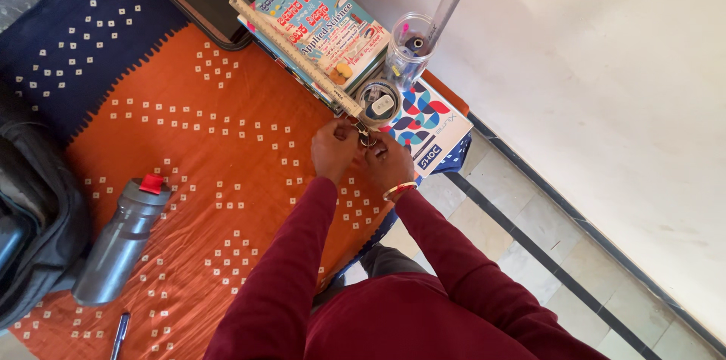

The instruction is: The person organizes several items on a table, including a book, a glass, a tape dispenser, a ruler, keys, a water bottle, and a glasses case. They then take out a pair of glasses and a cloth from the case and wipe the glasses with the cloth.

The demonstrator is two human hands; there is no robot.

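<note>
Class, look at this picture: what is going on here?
A person in a maroon top has both hands together over an orange patterned cloth. The left hand and right hand pinch a small metal object, too small to identify, beside a long ruler lying on books.

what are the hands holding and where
Both hands, left hand and right hand, pinch a small metal object between their fingers; what it is and where it is gripped cannot be told.

Hands: left hand (333,150) and right hand (389,163) together over a small metal object (364,135), too small to identify.
Nearby: ruler (295,54), books (325,23), jar (408,50).
Surface: orange cloth (204,178), grey bottle (125,239).
</note>
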